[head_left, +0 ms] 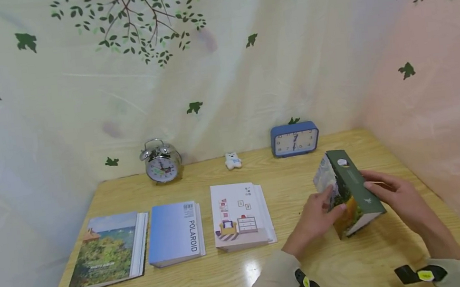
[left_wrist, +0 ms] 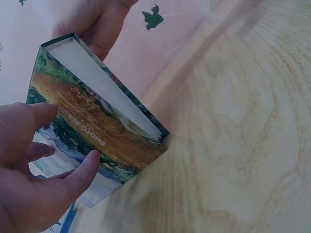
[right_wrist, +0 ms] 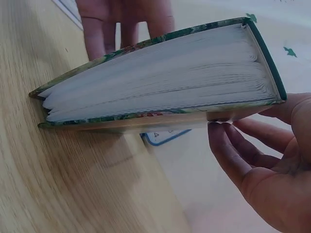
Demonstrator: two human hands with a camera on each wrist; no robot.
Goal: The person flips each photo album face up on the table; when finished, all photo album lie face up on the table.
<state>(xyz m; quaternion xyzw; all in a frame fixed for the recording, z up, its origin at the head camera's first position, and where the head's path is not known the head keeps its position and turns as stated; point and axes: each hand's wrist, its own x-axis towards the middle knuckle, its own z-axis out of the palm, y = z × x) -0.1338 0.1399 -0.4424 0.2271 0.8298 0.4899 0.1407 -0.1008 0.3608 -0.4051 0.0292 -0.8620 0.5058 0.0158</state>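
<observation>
A thick photo album [head_left: 357, 185] with a green spine and painted landscape cover stands tilted on its opening edge, spine upward, at the right of the table. My left hand [head_left: 314, 217] touches its front cover with spread, fairly straight fingers; in the left wrist view the fingertips [left_wrist: 90, 162] lie by the cover lettering. On the other side my right hand [head_left: 403, 203] holds the album near the spine. The right wrist view has its fingers [right_wrist: 226, 145] bent against the back cover and its thumb by the spine. White page edges [right_wrist: 160, 73] face that camera.
Left of the hands lie a white album [head_left: 234, 214], a blue POLAROID album [head_left: 172, 232] and a landscape photo album [head_left: 107, 249]. Along the back stand a silver alarm clock [head_left: 161, 166], a small white bear figure [head_left: 233, 161] and a blue clock [head_left: 295, 139], before a leaf-patterned curtain [head_left: 222, 77].
</observation>
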